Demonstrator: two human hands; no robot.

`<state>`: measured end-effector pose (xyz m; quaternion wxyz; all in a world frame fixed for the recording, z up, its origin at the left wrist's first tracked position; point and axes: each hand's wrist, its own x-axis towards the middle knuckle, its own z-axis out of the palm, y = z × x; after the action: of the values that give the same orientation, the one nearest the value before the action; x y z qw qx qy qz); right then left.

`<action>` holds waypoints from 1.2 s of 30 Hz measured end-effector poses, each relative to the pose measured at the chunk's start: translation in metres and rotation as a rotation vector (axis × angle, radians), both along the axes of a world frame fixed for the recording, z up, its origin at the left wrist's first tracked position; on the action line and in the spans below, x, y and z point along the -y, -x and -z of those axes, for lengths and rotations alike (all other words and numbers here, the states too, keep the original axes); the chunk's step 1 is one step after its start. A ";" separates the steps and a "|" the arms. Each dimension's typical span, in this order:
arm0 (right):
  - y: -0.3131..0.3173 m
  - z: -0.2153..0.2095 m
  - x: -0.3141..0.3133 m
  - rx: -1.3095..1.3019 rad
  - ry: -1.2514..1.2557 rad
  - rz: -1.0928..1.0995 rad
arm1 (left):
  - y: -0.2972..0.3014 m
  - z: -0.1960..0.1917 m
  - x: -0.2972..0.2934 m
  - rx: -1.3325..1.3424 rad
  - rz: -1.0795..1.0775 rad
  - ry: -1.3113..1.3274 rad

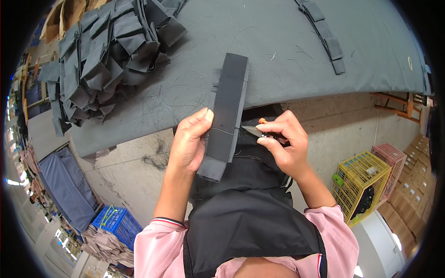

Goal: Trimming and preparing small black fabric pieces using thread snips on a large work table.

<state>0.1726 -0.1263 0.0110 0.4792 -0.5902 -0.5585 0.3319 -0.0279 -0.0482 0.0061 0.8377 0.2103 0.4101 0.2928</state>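
Note:
A long dark grey fabric strip (pixel 226 102), folded and stitched, slants upward in front of me, its far end over the table. My left hand (pixel 192 139) grips its left edge, thumb on top and fingers underneath. Pale loose thread crosses the strip's lower part. In my right hand (pixel 287 139) is a pair of small thread snips (pixel 254 131), pinched between thumb and fingers, with an orange bit showing above. The pointed blades reach the strip's right edge, where a dark thread hangs. Whether the blades are apart I cannot make out.
A grey-covered table (pixel 259 41) spans the far side, strewn with thread ends. A big heap of dark fabric pieces (pixel 111 55) lies on its left; a chain of similar pieces (pixel 324 37) lies right. Crates stand on the floor: blue (pixel 118 222), yellow (pixel 361 180), pink (pixel 391 160). Cardboard boxes (pixel 412 185) are at right.

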 end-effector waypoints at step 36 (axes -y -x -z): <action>-0.016 -0.016 -0.017 0.577 -0.252 -0.209 | -0.009 -0.014 0.005 -0.183 0.045 -0.175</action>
<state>0.1889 -0.1091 0.0275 0.3338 -0.5355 -0.7653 0.1267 -0.0189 -0.0536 0.0197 0.7816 0.3178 0.4527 0.2882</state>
